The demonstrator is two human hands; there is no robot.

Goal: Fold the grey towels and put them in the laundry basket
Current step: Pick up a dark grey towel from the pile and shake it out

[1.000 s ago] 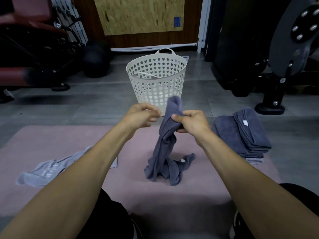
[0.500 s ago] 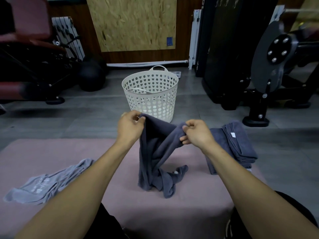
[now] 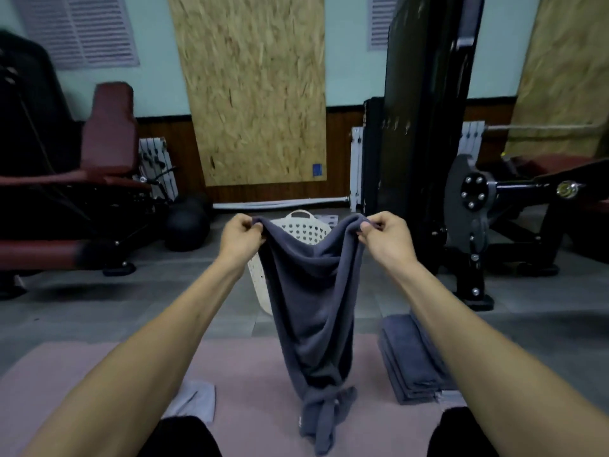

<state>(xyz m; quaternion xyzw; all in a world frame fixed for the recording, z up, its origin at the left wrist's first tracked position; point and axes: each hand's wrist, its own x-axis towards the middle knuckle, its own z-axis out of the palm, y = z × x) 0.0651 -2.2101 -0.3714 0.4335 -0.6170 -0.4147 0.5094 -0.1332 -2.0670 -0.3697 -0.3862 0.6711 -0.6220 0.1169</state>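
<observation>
Above mat (image 3: 247, 374) | towel (image 3: 313, 308) raised, spread wider | left hand (image 3: 239, 240), right hand (image 3: 387, 239) fingers pinching corners

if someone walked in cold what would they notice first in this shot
First, the dark grey terry towel hanging at centre, its top edge pinched by the left hand and right hand, its twisted bottom trailing to the pink mat. Behind it peeks the white perforated plastic laundry basket. On the mat's right edge lies a stack of folded grey towels.
</observation>
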